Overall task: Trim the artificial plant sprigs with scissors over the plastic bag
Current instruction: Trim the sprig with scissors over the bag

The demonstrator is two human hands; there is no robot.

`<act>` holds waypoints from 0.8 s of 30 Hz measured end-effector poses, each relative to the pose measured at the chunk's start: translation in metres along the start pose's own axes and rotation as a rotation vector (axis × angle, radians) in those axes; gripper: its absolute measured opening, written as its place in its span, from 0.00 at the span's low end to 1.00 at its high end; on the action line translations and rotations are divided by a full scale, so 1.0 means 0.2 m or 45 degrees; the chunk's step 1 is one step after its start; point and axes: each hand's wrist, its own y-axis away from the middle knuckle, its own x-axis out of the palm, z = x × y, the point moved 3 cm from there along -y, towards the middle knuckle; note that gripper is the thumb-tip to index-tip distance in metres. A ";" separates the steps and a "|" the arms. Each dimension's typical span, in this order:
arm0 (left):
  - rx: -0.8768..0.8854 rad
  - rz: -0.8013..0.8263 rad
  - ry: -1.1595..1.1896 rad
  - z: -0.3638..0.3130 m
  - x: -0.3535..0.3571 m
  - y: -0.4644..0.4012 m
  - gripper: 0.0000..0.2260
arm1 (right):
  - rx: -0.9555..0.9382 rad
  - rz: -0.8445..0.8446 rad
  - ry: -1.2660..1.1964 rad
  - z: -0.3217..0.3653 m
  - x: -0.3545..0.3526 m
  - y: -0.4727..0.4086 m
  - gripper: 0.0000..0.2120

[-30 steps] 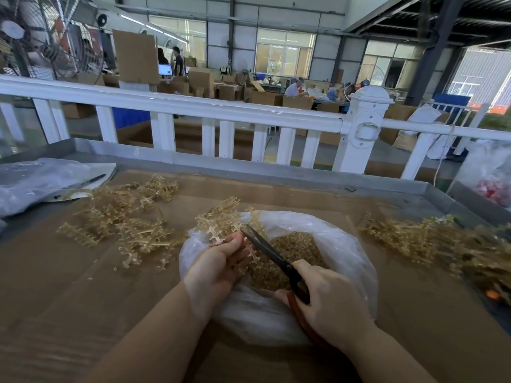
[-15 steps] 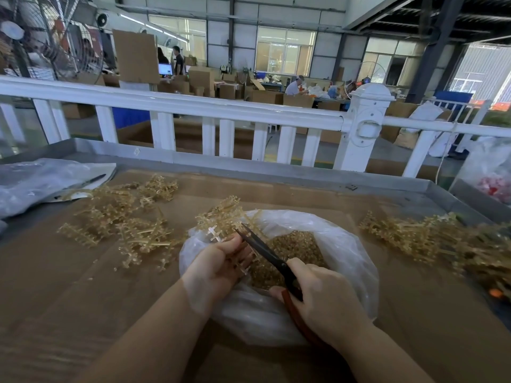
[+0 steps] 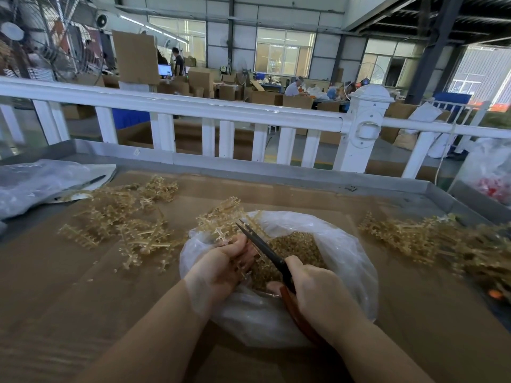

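scissors (image 3: 265, 251) nearer left fingers (image 3: 243, 255)

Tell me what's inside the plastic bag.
The plastic bag holds a heap of small golden-brown trimmings. The hands and scissors cover its near part, so anything there is hidden.

One view is taken from the head, looking forward and down, close over the table (image 3: 83, 286) and white fence (image 3: 193, 106).

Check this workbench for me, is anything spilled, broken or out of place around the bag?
Nothing stands out. A few small golden plastic bits lie loose on the brown cardboard sheet left of the clear plastic bag, ordinary trimming litter. The cut pieces sit inside the bag.
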 end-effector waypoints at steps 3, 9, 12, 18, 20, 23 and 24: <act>0.023 0.010 0.001 0.00 0.01 0.01 0.06 | -0.003 -0.002 0.035 -0.01 0.01 0.00 0.20; 0.035 0.027 -0.009 0.00 0.01 0.02 0.07 | -0.010 -0.034 0.003 0.00 0.00 0.01 0.20; 0.058 0.056 -0.047 0.00 0.01 0.02 0.08 | -0.005 -0.044 -0.029 0.00 -0.01 0.01 0.19; 0.095 0.107 -0.136 0.00 0.00 -0.01 0.10 | -0.002 -0.030 -0.040 0.00 0.01 0.00 0.19; 0.104 0.087 -0.144 0.01 0.00 -0.02 0.09 | -0.009 -0.027 -0.018 0.00 0.01 -0.01 0.20; 0.095 0.061 -0.138 0.01 -0.01 -0.02 0.08 | -0.014 -0.026 -0.006 0.00 0.02 -0.01 0.19; 0.090 0.051 -0.131 0.01 -0.01 -0.03 0.07 | -0.014 -0.028 -0.012 0.00 0.02 -0.01 0.19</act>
